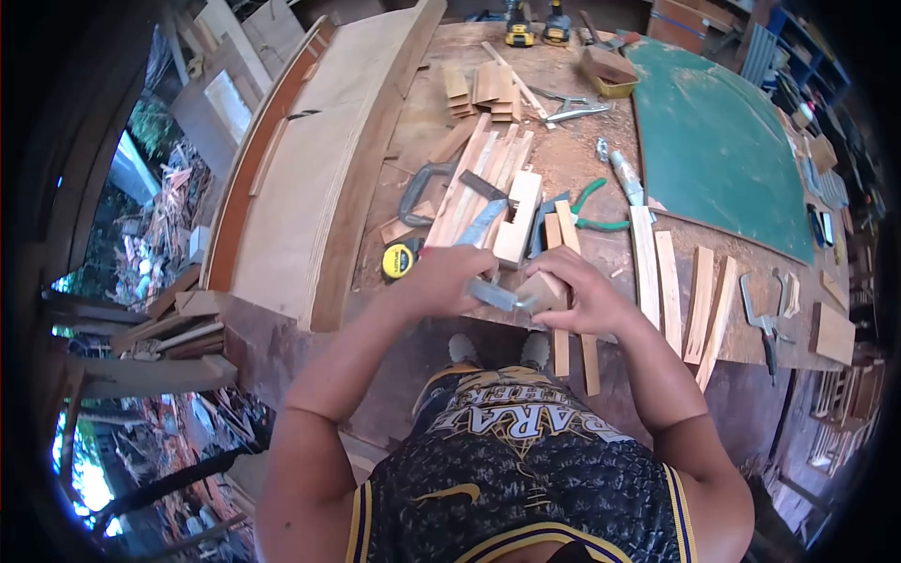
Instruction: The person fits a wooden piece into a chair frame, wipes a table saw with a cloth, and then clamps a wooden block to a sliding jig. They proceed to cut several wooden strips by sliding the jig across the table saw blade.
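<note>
My left hand (452, 279) is closed around a pale blue-grey, bar-shaped thing (493, 295); its kind is not clear. The narrow end of that thing points right, at a small wooden block (546, 293). Fingers of my right hand (584, 293) are wrapped round this block, close to the table's front edge. Just beyond my left hand lies a saw (481, 223) with a pale blade and dark handle, resting among wood strips. A yellow tape measure (399, 261) sits left of my left hand. Near my right hand, two narrow wood strips (561, 352) stick out past the table edge.
Green-handled pliers (601, 224) and a clamp (768, 314) lie to the right. Stacked wood pieces (495, 89) and two power drills (519, 26) are farther back. A large wooden panel (319, 141) stands left; a green board (723, 141) covers the back right.
</note>
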`<state>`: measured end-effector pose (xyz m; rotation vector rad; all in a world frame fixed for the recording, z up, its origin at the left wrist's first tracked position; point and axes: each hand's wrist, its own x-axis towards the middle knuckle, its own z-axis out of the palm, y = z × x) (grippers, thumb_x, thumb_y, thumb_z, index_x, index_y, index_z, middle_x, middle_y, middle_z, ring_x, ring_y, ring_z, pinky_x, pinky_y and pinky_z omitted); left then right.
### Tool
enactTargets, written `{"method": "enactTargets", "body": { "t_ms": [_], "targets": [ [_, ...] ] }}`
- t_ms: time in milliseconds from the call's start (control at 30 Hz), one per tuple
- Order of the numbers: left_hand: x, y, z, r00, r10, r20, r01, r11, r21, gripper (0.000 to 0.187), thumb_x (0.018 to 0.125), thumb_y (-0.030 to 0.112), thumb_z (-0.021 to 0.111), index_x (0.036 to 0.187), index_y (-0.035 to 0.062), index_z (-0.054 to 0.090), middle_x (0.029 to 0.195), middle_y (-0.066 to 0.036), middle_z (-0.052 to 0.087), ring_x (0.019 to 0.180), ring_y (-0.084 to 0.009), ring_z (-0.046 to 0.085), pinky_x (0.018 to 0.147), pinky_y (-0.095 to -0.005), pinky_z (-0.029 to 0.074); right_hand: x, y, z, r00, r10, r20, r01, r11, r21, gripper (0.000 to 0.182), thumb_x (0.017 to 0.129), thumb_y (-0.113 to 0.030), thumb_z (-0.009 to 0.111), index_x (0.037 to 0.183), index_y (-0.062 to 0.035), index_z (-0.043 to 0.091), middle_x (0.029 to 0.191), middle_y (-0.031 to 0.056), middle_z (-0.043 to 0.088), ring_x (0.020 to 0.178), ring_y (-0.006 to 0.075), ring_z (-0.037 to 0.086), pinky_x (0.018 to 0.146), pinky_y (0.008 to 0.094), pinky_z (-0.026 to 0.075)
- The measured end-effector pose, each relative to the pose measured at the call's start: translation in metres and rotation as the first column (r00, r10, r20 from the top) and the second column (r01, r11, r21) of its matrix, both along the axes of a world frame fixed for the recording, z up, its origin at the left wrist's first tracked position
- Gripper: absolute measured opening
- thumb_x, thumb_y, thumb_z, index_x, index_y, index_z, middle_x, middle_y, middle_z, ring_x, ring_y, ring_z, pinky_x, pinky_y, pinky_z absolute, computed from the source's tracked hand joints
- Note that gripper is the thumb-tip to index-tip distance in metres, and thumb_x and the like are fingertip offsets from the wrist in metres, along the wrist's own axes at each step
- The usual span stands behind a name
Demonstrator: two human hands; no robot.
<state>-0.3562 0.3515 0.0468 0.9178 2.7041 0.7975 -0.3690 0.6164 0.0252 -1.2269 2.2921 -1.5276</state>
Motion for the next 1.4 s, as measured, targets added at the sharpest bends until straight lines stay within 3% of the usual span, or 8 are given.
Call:
{"method": "enactTargets", "body": {
  "t_ms": [133,200,500,800,1000,1100,1233,1400],
  "targets": [
    [0.05,-0.019,-0.013,0.992,0.128,0.015,-0.129,0.971,0.2,0.039,0.079,0.031,0.072,0.11,0.0093,0.062,0.098,-0.014,0.066,0.093,-0.0306,0.063,0.08,-0.0398,0.049,-0.003,-0.031,-0.017,0.965,0.216,0.151,-0.202,0.974,-0.098,0.064,0.065,-0.018,0.086,0.121,-0.0081,0.057,0.114,0.0118,0.06,0.108,0.0297,0.056,0.095,0.0386,0.044],
    [0.066,-0.039,-0.019,0.885,0.198,0.421,-0.288,0.944,0.163,0.042,0.088,0.034,0.065,0.119,0.0074,0.06,0.099,-0.015,0.067,0.094,-0.0282,0.065,0.083,-0.0371,0.048,-0.011,-0.051,-0.026,0.933,0.197,0.3,-0.154,0.975,-0.16,0.067,0.064,-0.027,0.087,0.12,-0.0039,0.059,0.116,0.0113,0.059,0.111,0.0252,0.056,0.097,0.035,0.042],
    [0.122,-0.115,-0.058,0.663,0.351,0.661,-0.739,0.445,0.506,0.053,0.09,0.06,0.054,0.084,0.0065,0.053,0.081,-0.006,0.063,0.073,-0.0144,0.06,0.066,-0.0294,0.049,0.002,-0.176,-0.021,0.998,0.068,0.004,-0.065,0.961,-0.269,0.068,0.061,-0.025,0.088,0.118,-0.0036,0.058,0.113,0.0119,0.059,0.109,0.0258,0.057,0.096,0.035,0.044],
    [0.146,-0.223,-0.071,0.656,0.216,0.723,-0.755,0.194,0.626,0.045,0.098,0.051,0.043,0.088,0.0074,0.046,0.068,-0.009,0.057,0.061,-0.0185,0.059,0.061,-0.0324,0.05,0.056,-0.295,-0.023,0.964,-0.125,0.233,0.145,0.987,-0.069,0.064,0.066,-0.023,0.086,0.119,-0.0019,0.057,0.111,0.01,0.06,0.105,0.0207,0.058,0.092,0.0314,0.045],
    [0.153,-0.258,-0.084,0.678,-0.005,0.735,-0.718,0.21,0.664,0.043,0.098,0.049,0.044,0.09,0.0073,0.044,0.069,-0.009,0.054,0.063,-0.0191,0.057,0.059,-0.0352,0.051,0.072,-0.32,-0.011,0.899,-0.129,0.42,0.162,0.986,-0.046,0.055,0.074,-0.026,0.083,0.118,-0.0026,0.059,0.1,0.0052,0.064,0.092,0.0124,0.06,0.081,0.0278,0.049],
    [0.152,-0.264,-0.082,0.695,-0.004,0.719,-0.69,0.28,0.668,0.043,0.097,0.048,0.049,0.089,0.0069,0.042,0.07,-0.007,0.05,0.062,-0.0183,0.055,0.059,-0.0359,0.051,0.083,-0.312,-0.004,0.658,-0.098,0.747,0.147,0.989,0.0,0.044,0.083,-0.036,0.075,0.113,-0.0056,0.063,0.088,-0.0004,0.066,0.074,0.0058,0.059,0.058,0.0231,0.05],
    [0.152,-0.265,-0.089,0.684,-0.054,0.727,-0.674,0.335,0.659,0.047,0.094,0.053,0.049,0.089,0.0067,0.043,0.07,-0.008,0.052,0.062,-0.0175,0.056,0.061,-0.0352,0.052,0.095,-0.309,-0.006,0.574,-0.13,0.809,0.209,0.978,0.01,0.048,0.082,-0.035,0.076,0.116,-0.0042,0.062,0.096,0.0027,0.066,0.078,0.0083,0.062,0.058,0.0239,0.051],
    [0.156,-0.252,-0.078,0.684,-0.002,0.73,-0.685,0.341,0.644,0.047,0.095,0.054,0.047,0.09,0.0064,0.044,0.07,-0.009,0.054,0.062,-0.0172,0.056,0.062,-0.0345,0.052,0.11,-0.291,-0.011,0.927,-0.246,0.283,0.261,0.965,-0.017,0.067,0.073,-0.034,0.082,0.126,-0.0036,0.056,0.116,0.0093,0.061,0.104,0.0208,0.06,0.091,0.0357,0.049]
  ]
}}
